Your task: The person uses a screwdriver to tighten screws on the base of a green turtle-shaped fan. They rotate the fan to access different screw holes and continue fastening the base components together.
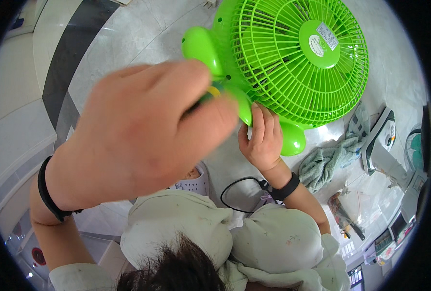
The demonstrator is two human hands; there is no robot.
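Note:
A bright green fan point(285, 104) with a round slatted grille and rounded, foot-like lobes stands on the floor in front of me. Large and blurred close to the camera, my left hand point(138, 131) is closed around a small dark green and yellow handle point(212, 91). Most of that handle is hidden by the fingers, and its working end cannot be made out. My right hand point(263, 133) grips the lower edge of the fan body, its fingers curled over a green lobe point(242, 104). Small dark holes show along the fan's left side.
On the right lie a grey-green cloth point(324, 162), a white and black floor-cleaning appliance point(382, 145) and a clear plastic bag point(348, 208) with things in it. A black cable point(225, 189) loops by my feet in purple clogs point(196, 182). White cabinetry point(12, 126) runs along the left.

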